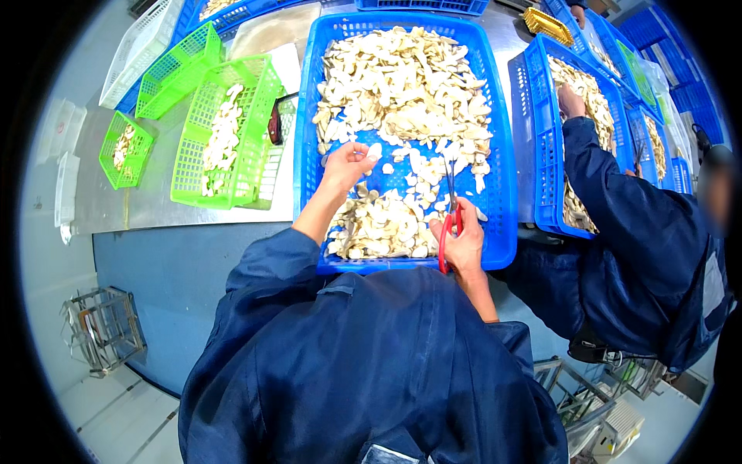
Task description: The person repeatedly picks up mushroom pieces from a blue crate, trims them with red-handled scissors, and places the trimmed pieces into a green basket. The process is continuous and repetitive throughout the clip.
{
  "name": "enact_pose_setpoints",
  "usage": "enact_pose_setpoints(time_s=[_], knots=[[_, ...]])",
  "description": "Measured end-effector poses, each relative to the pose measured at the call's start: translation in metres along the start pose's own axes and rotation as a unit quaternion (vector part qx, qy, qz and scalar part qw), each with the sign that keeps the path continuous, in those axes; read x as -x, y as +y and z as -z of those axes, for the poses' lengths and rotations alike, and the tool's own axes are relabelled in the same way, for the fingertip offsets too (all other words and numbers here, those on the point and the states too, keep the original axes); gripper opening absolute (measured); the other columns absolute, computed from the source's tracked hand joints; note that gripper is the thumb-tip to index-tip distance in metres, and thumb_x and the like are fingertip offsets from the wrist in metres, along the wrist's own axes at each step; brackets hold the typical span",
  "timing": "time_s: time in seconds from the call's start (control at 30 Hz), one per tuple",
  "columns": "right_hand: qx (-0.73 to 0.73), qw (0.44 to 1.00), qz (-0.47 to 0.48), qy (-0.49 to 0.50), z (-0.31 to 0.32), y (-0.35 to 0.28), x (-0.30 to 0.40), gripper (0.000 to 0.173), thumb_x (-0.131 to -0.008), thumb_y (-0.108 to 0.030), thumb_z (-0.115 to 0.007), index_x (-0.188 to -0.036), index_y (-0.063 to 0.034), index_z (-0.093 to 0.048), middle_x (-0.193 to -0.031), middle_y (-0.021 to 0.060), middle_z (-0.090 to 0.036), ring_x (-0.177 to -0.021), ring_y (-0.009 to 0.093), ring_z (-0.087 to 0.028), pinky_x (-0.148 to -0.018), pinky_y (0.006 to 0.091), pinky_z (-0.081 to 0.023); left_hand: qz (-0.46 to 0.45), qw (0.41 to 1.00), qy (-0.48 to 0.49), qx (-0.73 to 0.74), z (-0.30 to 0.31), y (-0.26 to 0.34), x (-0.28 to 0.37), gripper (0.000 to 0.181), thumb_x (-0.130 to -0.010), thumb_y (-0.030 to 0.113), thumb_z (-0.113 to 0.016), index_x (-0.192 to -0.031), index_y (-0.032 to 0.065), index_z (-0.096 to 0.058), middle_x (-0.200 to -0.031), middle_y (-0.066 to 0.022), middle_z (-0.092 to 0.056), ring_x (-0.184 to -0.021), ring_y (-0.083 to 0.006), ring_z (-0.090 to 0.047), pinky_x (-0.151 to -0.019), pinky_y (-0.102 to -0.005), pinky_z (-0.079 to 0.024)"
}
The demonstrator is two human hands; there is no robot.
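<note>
A large blue plastic crate (pixel 503 174) lies before me, holding pale mushroom pieces. The bigger heap of pieces (pixel 400 87) fills its far half, and a smaller heap (pixel 385 226) lies by the near wall. Between thumb and fingers, my left hand (pixel 346 165) pinches one pale mushroom piece (pixel 374 152) above the bare strip of crate floor. My right hand (pixel 468 240) grips red-handled scissors (pixel 445 240) over the crate's right side. Their dark blades point away from me, above loose pieces; whether the blades are apart is hard to tell.
On the steel table (pixel 156 197) to the left, a green basket (pixel 188 156) and a small green basket (pixel 110 177) hold mushroom pieces. Another green basket (pixel 174 75) stands behind. At right, a co-worker's hand (pixel 571 101) reaches into another blue crate (pixel 545 191). Metal-framed stools (pixel 107 330) stand below.
</note>
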State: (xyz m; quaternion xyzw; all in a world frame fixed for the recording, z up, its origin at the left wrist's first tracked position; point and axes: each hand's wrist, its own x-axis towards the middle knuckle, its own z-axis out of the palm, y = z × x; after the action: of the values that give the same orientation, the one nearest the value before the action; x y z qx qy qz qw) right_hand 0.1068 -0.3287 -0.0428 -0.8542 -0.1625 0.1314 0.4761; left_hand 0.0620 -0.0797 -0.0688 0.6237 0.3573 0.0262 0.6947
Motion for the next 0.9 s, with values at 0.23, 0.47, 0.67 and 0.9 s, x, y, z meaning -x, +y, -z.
enact_pose_setpoints(time_s=[0.23, 0.47, 0.67, 0.9], knots=[[-0.231, 0.962, -0.133, -0.056, -0.017, -0.020, -0.016, 0.043, -0.076, -0.021, -0.070, -0.108, 0.0006, -0.050, -0.079, 0.0064, -0.059, -0.069, 0.010, -0.054, -0.060, 0.0227, -0.045, 0.003, 0.906, -0.137, 0.400, -0.023, 0.004, 0.030, 0.019, -0.083, 0.006, -0.060, -0.100, 0.0067, -0.052, -0.097, -0.0084, -0.059, -0.094, -0.0194, -0.057, -0.085, -0.0328, -0.047], [-0.448, 0.851, -0.212, -0.176, -0.021, -0.060, -0.046, 0.033, -0.070, -0.023, -0.066, -0.094, -0.0043, -0.054, -0.074, 0.0030, -0.054, -0.059, 0.012, -0.053, -0.053, 0.0218, -0.043, -0.262, 0.961, -0.078, -0.036, -0.038, 0.019, 0.058, 0.014, -0.077, -0.001, -0.064, -0.090, 0.0034, -0.060, -0.096, -0.0034, -0.057, -0.092, -0.0127, -0.054, -0.076, -0.0251, -0.046], [-0.468, 0.853, -0.205, -0.103, -0.030, -0.064, -0.046, 0.051, -0.064, -0.004, -0.063, -0.112, 0.0040, -0.046, -0.075, 0.0050, -0.054, -0.056, 0.010, -0.050, -0.051, 0.0218, -0.041, -0.052, 0.984, -0.071, 0.156, -0.035, 0.021, 0.071, 0.020, -0.087, 0.015, -0.058, -0.104, 0.0045, -0.055, -0.094, -0.0048, -0.059, -0.082, -0.0110, -0.056, -0.067, -0.0246, -0.047], [-0.203, 0.967, -0.087, -0.131, -0.028, -0.050, -0.051, 0.064, -0.068, -0.025, -0.076, -0.117, 0.0003, -0.045, -0.084, 0.0057, -0.057, -0.071, 0.012, -0.054, -0.062, 0.0244, -0.045, -0.023, 0.975, -0.025, 0.220, -0.029, 0.015, 0.074, 0.010, -0.086, 0.016, -0.059, -0.088, 0.0064, -0.058, -0.073, -0.0011, -0.059, -0.060, -0.0075, -0.052, -0.055, -0.0203, -0.039]])
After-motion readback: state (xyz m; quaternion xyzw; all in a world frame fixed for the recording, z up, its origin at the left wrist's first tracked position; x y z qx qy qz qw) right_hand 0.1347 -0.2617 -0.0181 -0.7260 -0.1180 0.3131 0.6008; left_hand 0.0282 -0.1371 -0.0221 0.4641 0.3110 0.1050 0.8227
